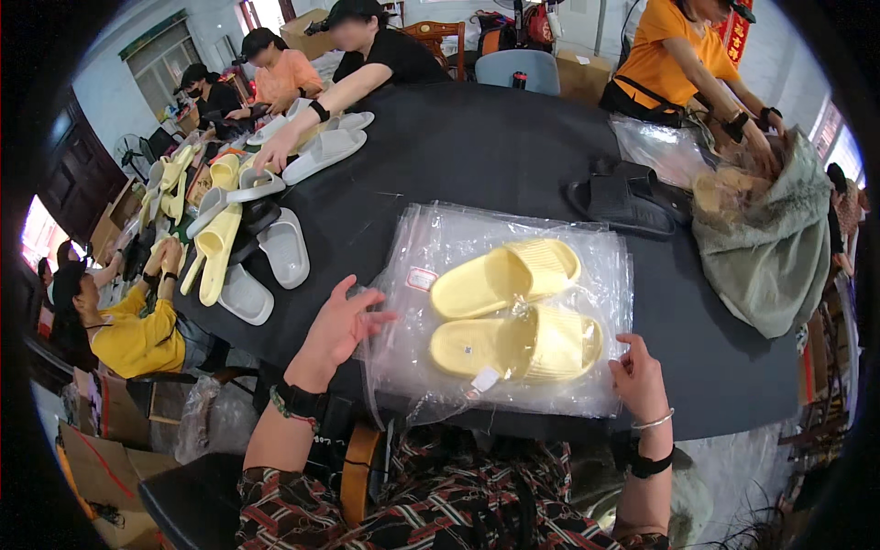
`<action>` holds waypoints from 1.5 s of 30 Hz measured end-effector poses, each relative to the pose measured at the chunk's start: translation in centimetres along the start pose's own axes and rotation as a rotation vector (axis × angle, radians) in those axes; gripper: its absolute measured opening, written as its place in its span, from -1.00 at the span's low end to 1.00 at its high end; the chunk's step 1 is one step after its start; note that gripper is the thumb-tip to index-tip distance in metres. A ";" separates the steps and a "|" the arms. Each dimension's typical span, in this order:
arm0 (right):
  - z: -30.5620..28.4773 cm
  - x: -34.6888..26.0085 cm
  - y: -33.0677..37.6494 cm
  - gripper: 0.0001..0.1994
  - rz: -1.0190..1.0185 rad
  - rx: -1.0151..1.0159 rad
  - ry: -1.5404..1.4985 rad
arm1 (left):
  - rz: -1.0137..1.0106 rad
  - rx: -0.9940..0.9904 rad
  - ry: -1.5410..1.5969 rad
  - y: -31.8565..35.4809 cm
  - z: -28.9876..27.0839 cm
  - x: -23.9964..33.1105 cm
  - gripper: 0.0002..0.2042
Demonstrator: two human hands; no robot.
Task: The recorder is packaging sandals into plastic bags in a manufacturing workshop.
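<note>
Yellow: see 2 slippers point(500, 284) side by side on surface point(477, 156), in or atop clear plastic point(403, 348), can't tell which. Looks paired already; can't confirm bagged, so maybe left to do. See L hand point(341, 323) spread, empty, nr plastic's left edge; R hand point(640, 378) curled by right edge, grip unclear.

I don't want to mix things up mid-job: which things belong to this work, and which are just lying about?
Likely in the job:
central yellow slides
clear plastic around them

Likely just lying about:
black slides, right
loose grey slides, left
blue chair
</note>
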State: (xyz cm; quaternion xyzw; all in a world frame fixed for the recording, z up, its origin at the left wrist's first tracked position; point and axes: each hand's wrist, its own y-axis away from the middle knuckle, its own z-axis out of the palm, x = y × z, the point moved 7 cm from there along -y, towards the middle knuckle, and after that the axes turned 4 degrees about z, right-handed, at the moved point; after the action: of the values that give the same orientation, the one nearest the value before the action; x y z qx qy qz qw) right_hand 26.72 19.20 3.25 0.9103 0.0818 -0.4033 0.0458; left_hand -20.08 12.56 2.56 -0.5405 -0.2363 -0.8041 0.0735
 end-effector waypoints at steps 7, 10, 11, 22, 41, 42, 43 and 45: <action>1.0 -0.5 0.5 -0.58 -0.081 0.008 0.184 | 0.146 -0.028 0.086 -3.7 0.4 2.6 -0.29; 1.5 -0.1 0.6 -0.59 -0.103 -0.026 0.231 | 0.313 -0.049 0.045 -3.8 1.0 6.2 -0.37; 1.6 -0.1 0.5 -0.59 -0.102 -0.022 0.231 | 0.367 -0.071 0.059 -3.9 1.1 7.1 -0.40; 2.0 -0.4 0.2 -0.61 -0.125 -0.009 0.230 | -0.276 -0.261 0.232 -0.8 -2.6 -1.6 -0.50; 1.7 -0.7 0.8 -0.61 -0.014 -0.018 0.301 | -0.128 -0.656 0.566 2.3 9.4 -2.6 -0.50; 1.7 -0.7 0.8 -0.61 -0.043 0.005 0.282 | -0.139 -0.652 0.282 1.3 9.0 -4.9 -0.51; 1.6 -0.5 0.9 -0.61 -0.069 0.026 0.263 | -0.146 -0.642 -0.004 1.1 9.9 -5.7 -0.50; 1.6 0.4 0.9 -0.59 -0.057 0.030 0.279 | -0.170 -0.643 -0.122 1.5 11.5 -5.2 -0.49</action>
State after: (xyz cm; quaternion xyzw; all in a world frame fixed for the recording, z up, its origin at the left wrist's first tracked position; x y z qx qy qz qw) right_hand 26.00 18.17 1.93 0.9554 0.1073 -0.2749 0.0090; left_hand -7.83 15.84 1.80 -0.5617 -0.0188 -0.8068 -0.1822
